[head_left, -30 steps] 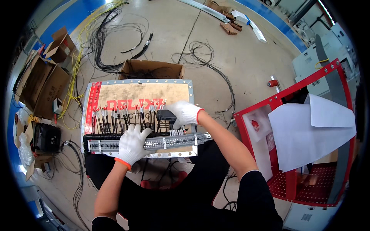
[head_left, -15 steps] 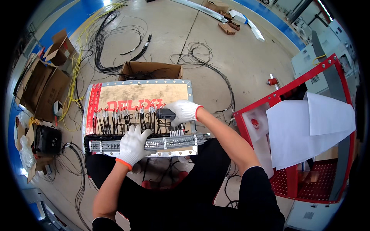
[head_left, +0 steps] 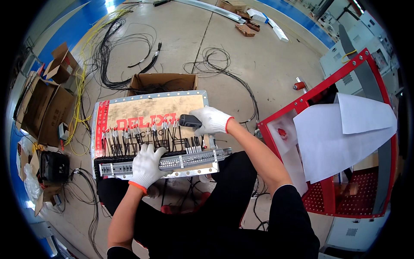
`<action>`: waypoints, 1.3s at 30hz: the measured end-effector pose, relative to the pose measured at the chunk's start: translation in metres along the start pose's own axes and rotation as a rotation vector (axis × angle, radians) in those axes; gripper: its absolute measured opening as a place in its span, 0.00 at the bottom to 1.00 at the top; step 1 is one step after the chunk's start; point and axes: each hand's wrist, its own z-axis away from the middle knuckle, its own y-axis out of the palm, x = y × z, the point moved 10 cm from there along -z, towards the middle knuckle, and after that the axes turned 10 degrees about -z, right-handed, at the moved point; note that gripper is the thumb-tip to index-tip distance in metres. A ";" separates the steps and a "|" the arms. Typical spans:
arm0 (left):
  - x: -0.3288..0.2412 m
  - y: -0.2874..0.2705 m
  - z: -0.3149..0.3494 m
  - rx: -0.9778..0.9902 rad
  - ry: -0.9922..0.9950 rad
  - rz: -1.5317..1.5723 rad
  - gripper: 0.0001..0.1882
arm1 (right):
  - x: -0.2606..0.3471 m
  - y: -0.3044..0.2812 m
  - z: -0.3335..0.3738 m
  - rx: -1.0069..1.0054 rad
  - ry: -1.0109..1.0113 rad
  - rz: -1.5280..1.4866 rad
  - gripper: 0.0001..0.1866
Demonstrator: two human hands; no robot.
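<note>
A long grey terminal strip point(head_left: 179, 163) lies along the near edge of a cardboard-topped board point(head_left: 151, 105) with a metal-trimmed rim. My left hand point(head_left: 145, 167), in a white glove, rests across the strip with its thumb spread; its palm hides part of it. Black wires point(head_left: 125, 142) with white and red ends stand up in a row behind the strip. In my gloved right hand point(head_left: 212, 120) is a black handheld power tool point(head_left: 189, 121), above the board's right side; its tip cannot be made out. Several short labelled wires point(head_left: 194, 146) enter the strip's right end.
Behind the board stands an open carton point(head_left: 166, 80); cable coils point(head_left: 108, 60) spread over the floor. On the right is a red-framed cart point(head_left: 317, 190) with white sheets point(head_left: 345, 138) on it. Cartons point(head_left: 47, 108) and a black case point(head_left: 54, 166) stand on the left.
My right hand has moved back from the strip with the power tool, uncovering the short wires at the right end. My left hand stays on the strip. The whole view has shifted slightly.
</note>
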 end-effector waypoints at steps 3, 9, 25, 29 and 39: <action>0.000 0.002 0.000 0.012 -0.004 -0.002 0.37 | -0.008 0.012 0.006 -0.038 0.009 0.058 0.22; -0.004 0.003 -0.002 0.049 -0.013 -0.022 0.39 | -0.017 0.001 0.023 -0.215 0.006 -0.029 0.21; -0.006 0.007 -0.001 0.051 0.042 -0.141 0.39 | 0.100 0.096 0.122 -0.556 0.170 0.389 0.06; -0.005 0.009 0.003 0.041 0.039 -0.124 0.40 | 0.098 0.104 0.115 -0.622 0.125 0.391 0.06; -0.003 0.009 0.004 0.055 0.038 -0.056 0.40 | 0.096 0.110 0.106 -0.718 0.002 0.392 0.10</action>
